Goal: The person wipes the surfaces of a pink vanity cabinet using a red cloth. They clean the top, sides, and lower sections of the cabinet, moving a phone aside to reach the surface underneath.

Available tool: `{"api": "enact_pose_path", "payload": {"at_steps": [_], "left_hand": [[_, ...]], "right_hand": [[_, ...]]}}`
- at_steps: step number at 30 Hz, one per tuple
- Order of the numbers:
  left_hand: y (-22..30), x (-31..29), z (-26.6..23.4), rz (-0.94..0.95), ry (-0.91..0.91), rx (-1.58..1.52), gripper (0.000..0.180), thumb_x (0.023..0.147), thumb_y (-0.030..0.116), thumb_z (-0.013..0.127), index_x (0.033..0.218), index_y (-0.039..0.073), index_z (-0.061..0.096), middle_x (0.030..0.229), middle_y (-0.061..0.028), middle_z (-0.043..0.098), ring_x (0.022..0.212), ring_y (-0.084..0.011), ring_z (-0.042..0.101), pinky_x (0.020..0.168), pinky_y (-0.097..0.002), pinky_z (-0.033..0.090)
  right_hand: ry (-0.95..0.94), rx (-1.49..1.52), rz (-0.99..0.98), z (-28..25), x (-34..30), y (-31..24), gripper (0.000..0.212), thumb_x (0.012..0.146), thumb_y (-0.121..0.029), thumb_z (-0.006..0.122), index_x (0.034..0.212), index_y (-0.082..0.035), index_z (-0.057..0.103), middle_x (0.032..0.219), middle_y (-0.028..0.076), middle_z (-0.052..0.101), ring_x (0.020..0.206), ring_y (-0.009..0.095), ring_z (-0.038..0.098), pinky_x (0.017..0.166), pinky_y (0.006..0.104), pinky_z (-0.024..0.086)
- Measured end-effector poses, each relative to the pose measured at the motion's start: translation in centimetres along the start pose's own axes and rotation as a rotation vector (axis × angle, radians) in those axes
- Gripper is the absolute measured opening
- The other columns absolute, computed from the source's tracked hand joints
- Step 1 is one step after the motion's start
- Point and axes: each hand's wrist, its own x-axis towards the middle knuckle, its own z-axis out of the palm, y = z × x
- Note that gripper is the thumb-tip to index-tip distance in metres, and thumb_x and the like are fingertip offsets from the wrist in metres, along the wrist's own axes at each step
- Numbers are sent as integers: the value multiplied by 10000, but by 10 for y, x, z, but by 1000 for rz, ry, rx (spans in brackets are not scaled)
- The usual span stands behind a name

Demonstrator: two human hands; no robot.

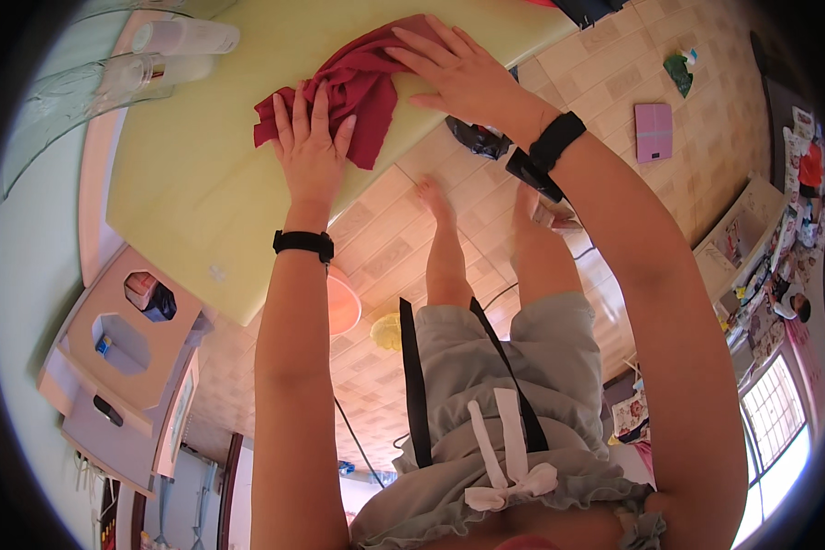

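A crumpled dark red cloth (371, 82) lies on the pale yellow tabletop (183, 174). My left hand (310, 147) presses on its near left part with fingers spread. Over the cloth's far right end rests my right hand (458, 78), fingers stretched out and apart, thumb beside the fabric near the table edge. Neither hand grips the cloth. Black bands circle both wrists.
Clear glass or plastic containers (185, 38) stand at the table's left. A cabinet with octagonal openings (124, 344) is at the lower left. On the tiled floor are a pink bucket (342, 301), a pink scale-like square (654, 133) and a green bag (677, 75).
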Motion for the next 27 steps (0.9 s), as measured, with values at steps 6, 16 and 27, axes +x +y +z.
{"api": "enact_pose_path", "payload": {"at_steps": [6,16,27], "left_hand": [[-1,-1,2,-1,71,55,475,875,428,524,1299,219,488,1374,-40,437,1317,-333,309,916,-495,363],[2,-1,0,-11,46,35,466,870,413,522,1295,224,494,1379,-42,427,1314,-341,311,936,-514,341],[3,0,0,-27,38,8,464,867,406,522,1299,236,488,1379,-34,427,1318,-339,303,943,-513,334]], "right_hand": [[-40,13,38,1,4,-6,597,860,-487,508,1394,-282,337,1477,-43,274,1378,274,195,1110,428,205],[-7,46,60,2,2,-7,597,862,-506,497,1396,-301,324,1475,-49,272,1376,266,198,1111,436,202],[-28,33,72,2,2,-6,603,864,-520,480,1403,-314,304,1484,-57,247,1385,256,177,1123,427,173]]}}
